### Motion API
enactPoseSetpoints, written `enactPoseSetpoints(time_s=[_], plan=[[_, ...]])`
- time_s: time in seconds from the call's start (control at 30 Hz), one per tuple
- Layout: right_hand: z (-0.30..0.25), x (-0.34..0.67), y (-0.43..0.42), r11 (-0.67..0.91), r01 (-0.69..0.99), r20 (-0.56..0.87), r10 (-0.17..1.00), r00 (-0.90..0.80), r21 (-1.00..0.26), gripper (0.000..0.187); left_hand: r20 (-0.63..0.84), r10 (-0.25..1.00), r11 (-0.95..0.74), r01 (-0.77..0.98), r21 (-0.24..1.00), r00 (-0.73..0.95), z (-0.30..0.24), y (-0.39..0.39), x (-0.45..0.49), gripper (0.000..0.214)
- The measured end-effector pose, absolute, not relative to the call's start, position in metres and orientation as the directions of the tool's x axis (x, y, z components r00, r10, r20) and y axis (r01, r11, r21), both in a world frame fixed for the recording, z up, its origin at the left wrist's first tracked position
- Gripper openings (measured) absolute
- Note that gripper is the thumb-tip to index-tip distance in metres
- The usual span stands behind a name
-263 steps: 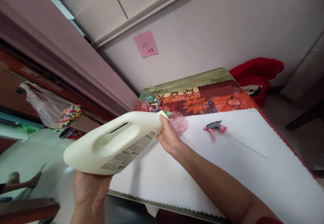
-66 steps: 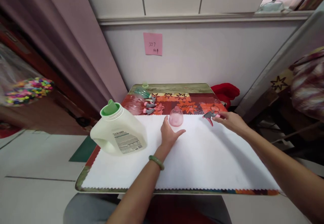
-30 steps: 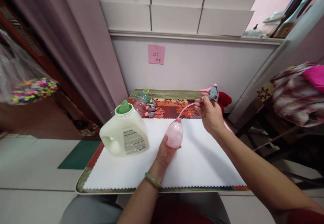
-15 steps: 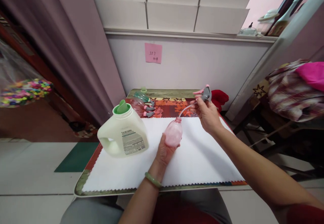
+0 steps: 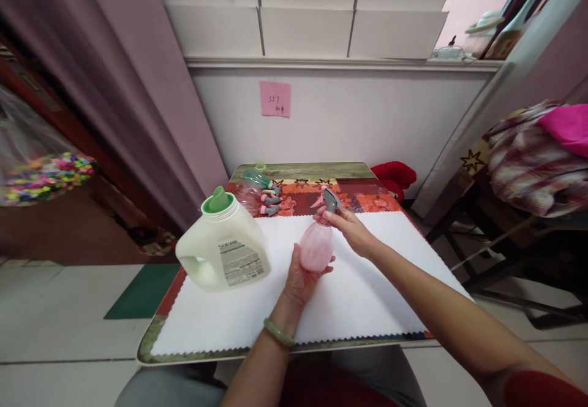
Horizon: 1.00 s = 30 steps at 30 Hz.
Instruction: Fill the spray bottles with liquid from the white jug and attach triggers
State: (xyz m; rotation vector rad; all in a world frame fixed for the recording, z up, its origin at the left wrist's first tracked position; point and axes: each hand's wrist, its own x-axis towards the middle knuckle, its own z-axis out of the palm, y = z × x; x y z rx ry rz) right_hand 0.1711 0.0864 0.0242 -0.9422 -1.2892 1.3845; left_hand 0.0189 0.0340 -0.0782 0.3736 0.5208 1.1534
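Note:
A pink see-through spray bottle is tilted slightly above the white sheet, with my left hand wrapped round its lower part. At the bottle's neck, my right hand grips a grey and pink trigger spray head. The spray head sits on or right at the mouth; my fingers hide whether the threads have met. Its dip tube is out of sight outside the bottle. To the left stands a large pale-green jug with a green spout and a printed label.
Several clear bottles with spray heads lie at the table's back left, near a green bottle. The white sheet covers the front of the table. A red cloth item is behind the right corner.
My right hand has come left and down, bringing the spray head to the bottle's neck. The dip tube, partly outside before, no longer shows. My left hand still holds the bottle.

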Motion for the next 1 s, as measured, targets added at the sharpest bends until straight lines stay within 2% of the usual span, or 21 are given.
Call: enactPoseSetpoints(time_s=[0.1, 0.23, 0.33, 0.5, 0.73, 1.0], plan=[[0.023, 0.171, 0.087, -0.035, -0.243, 0.036, 0.959, -0.282, -0.969, 0.038, -0.209, 0.906, 0.421, -0.735, 0.532, 0.367, -0.077, 0.034, 0.017, 0.088], [0.020, 0.172, 0.091, -0.022, -0.276, 0.073, 0.941, -0.329, -0.961, 0.045, -0.222, 0.880, 0.470, -0.710, 0.524, 0.419, -0.078, 0.034, 0.015, 0.093], [0.014, 0.170, 0.093, 0.000, -0.280, 0.093, 0.944, -0.317, -0.960, 0.043, -0.229, 0.866, 0.494, -0.692, 0.525, 0.445, -0.078, 0.035, 0.014, 0.095], [0.003, 0.166, 0.094, -0.015, -0.380, 0.090, 0.962, -0.258, -0.925, 0.042, -0.232, 0.852, 0.514, -0.669, 0.537, 0.468, -0.080, 0.036, 0.013, 0.092], [0.001, 0.170, 0.100, 0.038, -0.279, 0.122, 0.949, -0.291, -0.960, 0.039, -0.221, 0.845, 0.522, -0.656, 0.546, 0.488, -0.081, 0.035, 0.014, 0.088], [-0.014, 0.155, 0.090, 0.009, -0.404, 0.102, 0.973, -0.208, -0.915, 0.040, -0.258, 0.847, 0.523, -0.647, 0.555, 0.464, -0.076, 0.034, 0.016, 0.087]])
